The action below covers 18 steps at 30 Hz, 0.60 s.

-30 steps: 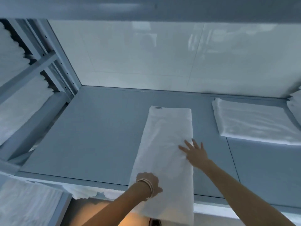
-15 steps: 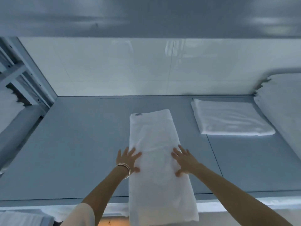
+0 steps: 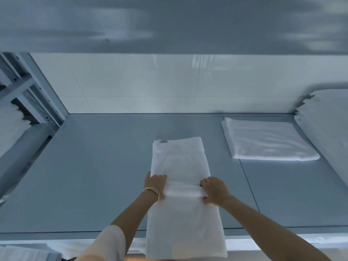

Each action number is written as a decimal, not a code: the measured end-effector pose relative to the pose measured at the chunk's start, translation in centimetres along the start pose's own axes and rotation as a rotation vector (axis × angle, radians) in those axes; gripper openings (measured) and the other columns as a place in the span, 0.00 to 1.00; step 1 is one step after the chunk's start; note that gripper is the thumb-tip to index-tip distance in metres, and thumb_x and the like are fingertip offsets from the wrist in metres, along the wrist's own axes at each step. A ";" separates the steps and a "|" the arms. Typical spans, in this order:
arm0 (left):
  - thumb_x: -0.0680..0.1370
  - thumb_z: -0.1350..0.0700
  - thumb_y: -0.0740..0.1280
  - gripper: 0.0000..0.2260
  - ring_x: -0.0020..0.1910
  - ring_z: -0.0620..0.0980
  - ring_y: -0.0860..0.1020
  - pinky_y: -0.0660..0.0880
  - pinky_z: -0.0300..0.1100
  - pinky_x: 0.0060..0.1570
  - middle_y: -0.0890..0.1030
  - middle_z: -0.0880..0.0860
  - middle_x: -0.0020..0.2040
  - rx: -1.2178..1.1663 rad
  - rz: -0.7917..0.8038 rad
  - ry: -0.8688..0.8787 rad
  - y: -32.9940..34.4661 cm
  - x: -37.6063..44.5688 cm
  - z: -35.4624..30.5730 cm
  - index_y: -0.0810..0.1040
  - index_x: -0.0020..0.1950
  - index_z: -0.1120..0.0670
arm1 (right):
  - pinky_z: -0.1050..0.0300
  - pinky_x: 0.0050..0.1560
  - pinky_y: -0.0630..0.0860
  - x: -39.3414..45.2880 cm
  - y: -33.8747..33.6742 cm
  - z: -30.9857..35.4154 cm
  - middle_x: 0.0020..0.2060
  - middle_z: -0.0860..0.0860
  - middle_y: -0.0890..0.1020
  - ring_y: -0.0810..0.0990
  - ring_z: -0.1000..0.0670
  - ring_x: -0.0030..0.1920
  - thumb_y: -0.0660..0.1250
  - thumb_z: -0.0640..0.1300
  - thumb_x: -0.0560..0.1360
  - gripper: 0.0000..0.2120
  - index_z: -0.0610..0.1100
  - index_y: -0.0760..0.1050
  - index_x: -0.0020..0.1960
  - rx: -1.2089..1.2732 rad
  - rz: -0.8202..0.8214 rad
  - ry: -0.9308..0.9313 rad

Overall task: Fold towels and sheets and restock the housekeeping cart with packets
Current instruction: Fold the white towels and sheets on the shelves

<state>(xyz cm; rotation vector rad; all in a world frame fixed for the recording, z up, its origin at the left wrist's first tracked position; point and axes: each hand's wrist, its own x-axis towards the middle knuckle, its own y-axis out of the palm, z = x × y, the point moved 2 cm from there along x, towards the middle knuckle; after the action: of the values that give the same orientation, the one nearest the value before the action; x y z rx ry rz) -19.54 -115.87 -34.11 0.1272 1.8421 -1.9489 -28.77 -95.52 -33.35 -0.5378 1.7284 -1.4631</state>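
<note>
Fingers of the left hand point(image 3: 155, 182) and right hand point(image 3: 213, 189) pinch the long white towel point(image 3: 180, 166) mid-frame, fold underway; next, carry it over evenly.

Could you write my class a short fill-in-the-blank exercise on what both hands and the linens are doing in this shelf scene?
1. Both hands pinch up a ridge across the long white towel, the left hand on its left edge and the right hand on its ______ edge.
2. The thin bracelets sit on the ______ wrist.
3. The towel's near end hangs over the ______ edge of the grey shelf.
4. The folded sheet lies to the ______ of the towel.

Missing words: right; left; front; right
</note>
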 end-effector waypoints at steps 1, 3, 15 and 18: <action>0.70 0.52 0.70 0.22 0.61 0.50 0.74 0.54 0.48 0.69 0.76 0.49 0.59 -0.013 0.002 0.001 0.0 -0.1 0.1 0.69 0.62 0.51 | 0.57 0.57 0.66 -0.1 0.1 0.0 0.56 0.48 0.78 0.75 0.46 0.57 0.68 0.47 0.69 0.21 0.44 0.72 0.59 -0.009 0.002 0.003; 0.71 0.51 0.68 0.18 0.59 0.51 0.75 0.55 0.50 0.68 0.77 0.49 0.57 -0.031 -0.007 0.012 -0.7 -0.6 0.7 0.72 0.59 0.49 | 0.56 0.56 0.66 0.0 -0.9 -0.1 0.54 0.49 0.79 0.77 0.46 0.55 0.69 0.48 0.68 0.21 0.46 0.72 0.59 -0.017 0.011 0.018; 0.60 0.59 0.68 0.13 0.40 0.54 0.71 0.65 0.49 0.48 0.77 0.52 0.38 0.037 -1.334 0.008 -14.8 -4.8 4.4 0.71 0.42 0.53 | 0.52 0.40 0.68 -0.8 -15.4 -3.1 0.39 0.45 0.78 0.68 0.44 0.43 0.76 0.37 0.51 0.22 0.42 0.79 0.44 -0.050 -1.040 -0.017; 0.57 0.60 0.73 0.20 0.42 0.55 0.69 0.66 0.50 0.49 0.77 0.54 0.39 0.033 -1.186 0.087 -7.6 -6.3 2.8 0.71 0.45 0.53 | 0.52 0.43 0.66 -2.8 -8.8 -2.0 0.41 0.45 0.78 0.69 0.44 0.45 0.78 0.38 0.48 0.28 0.44 0.77 0.47 -0.016 -0.937 -0.111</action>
<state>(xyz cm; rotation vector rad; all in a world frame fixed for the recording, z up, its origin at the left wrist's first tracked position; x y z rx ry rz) -16.14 -116.90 -24.45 -1.1261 2.1490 -2.6826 -30.14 -94.30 -24.08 -1.5440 1.4409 -1.9684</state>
